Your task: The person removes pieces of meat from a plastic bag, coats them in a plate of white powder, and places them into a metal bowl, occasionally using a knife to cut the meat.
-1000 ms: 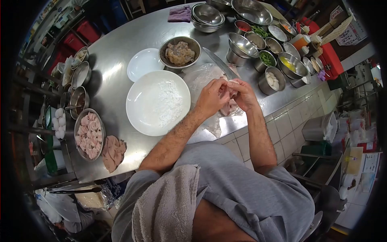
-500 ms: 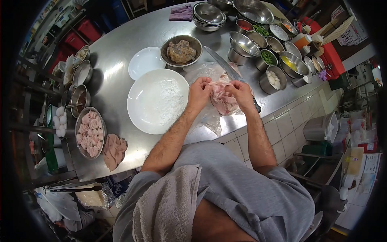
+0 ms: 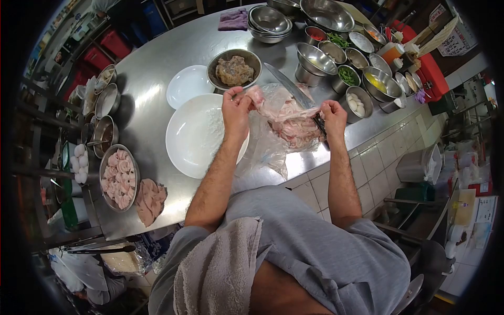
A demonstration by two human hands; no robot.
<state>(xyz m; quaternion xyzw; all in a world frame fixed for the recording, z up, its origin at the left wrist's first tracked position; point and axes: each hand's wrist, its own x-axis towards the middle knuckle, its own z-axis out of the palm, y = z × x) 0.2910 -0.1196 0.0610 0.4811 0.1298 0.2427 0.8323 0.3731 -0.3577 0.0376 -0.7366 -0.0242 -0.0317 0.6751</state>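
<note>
Between both hands a thin, partly see-through strip of raw pink, fatty meat (image 3: pixel 278 110) is stretched sideways. My left hand (image 3: pixel 236 113) pinches its left end, above the right rim of a large white plate (image 3: pixel 181 144) that has white powder (image 3: pixel 212 123) on it. The right end is pinched by my right hand (image 3: pixel 333 118). Below the strip, a pile of similar raw meat (image 3: pixel 296 132) lies on a clear plastic bag (image 3: pixel 270 165). A large knife (image 3: pixel 283 81) lies behind, its handle partly hidden by the strip and my right hand.
A steel bowl (image 3: pixel 211 73) of a wet brownish mixture (image 3: pixel 234 71) and a smaller white plate (image 3: pixel 186 86) stand beyond the big plate. Steel containers (image 3: pixel 310 76) crowd the right. At left are a bowl of folded pink pieces (image 3: pixel 118 178) and a crumpled pinkish cloth-like thing (image 3: pixel 151 202).
My hands have moved apart, left hand leftward and right hand rightward, pulling the meat strip up off the pile and stretching it out. The pile below now shows more.
</note>
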